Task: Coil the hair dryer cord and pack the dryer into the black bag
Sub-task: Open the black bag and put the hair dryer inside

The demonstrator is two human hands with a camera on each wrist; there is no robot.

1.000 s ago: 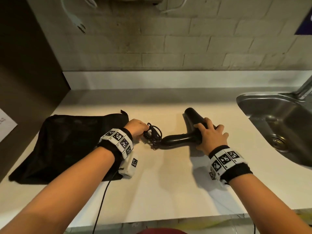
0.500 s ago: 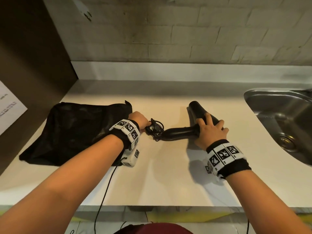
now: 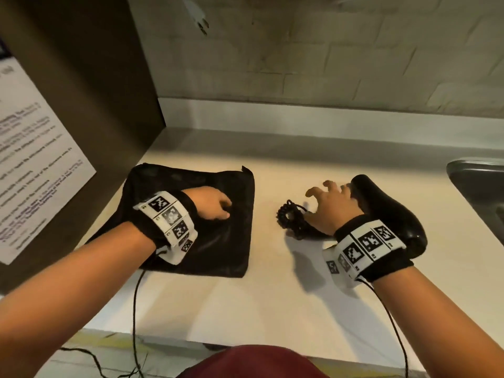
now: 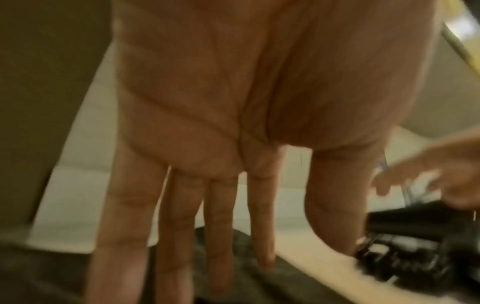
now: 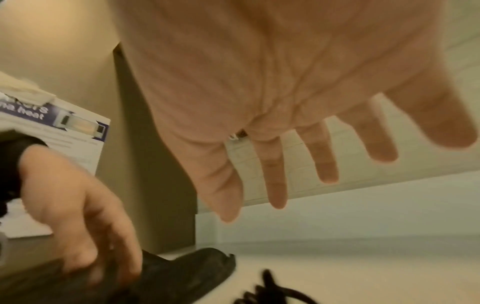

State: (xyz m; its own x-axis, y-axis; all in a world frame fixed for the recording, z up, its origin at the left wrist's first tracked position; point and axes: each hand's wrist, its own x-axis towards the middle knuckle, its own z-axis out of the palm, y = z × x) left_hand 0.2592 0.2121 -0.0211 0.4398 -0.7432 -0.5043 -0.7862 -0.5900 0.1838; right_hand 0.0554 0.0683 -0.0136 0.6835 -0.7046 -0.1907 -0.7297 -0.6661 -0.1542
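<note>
The black hair dryer (image 3: pixel 392 214) lies on the white counter (image 3: pixel 272 301), its handle pointing left. Its coiled cord (image 3: pixel 291 217) is bunched at the handle's end, also seen in the left wrist view as the cord (image 4: pixel 405 261) and in the right wrist view as the cord (image 5: pixel 267 288). My right hand (image 3: pixel 324 190) hovers over the handle, fingers spread, holding nothing. The black bag (image 3: pixel 218 255) lies flat to the left. My left hand (image 3: pixel 222 211) rests on the bag with its fingers (image 4: pixel 221 226) straight, touching the bag (image 5: pixel 182 267).
A steel sink (image 3: pixel 480 186) is set into the counter at the right. A brown side panel with a printed notice (image 3: pixel 41 165) closes off the left. A white plug (image 3: pixel 200 21) hangs on the tiled back wall. The counter's front edge runs close to my body.
My left hand has let go of the cord and moved left onto the bag. My right hand has released the dryer and lifted with fingers spread. The dryer lies still.
</note>
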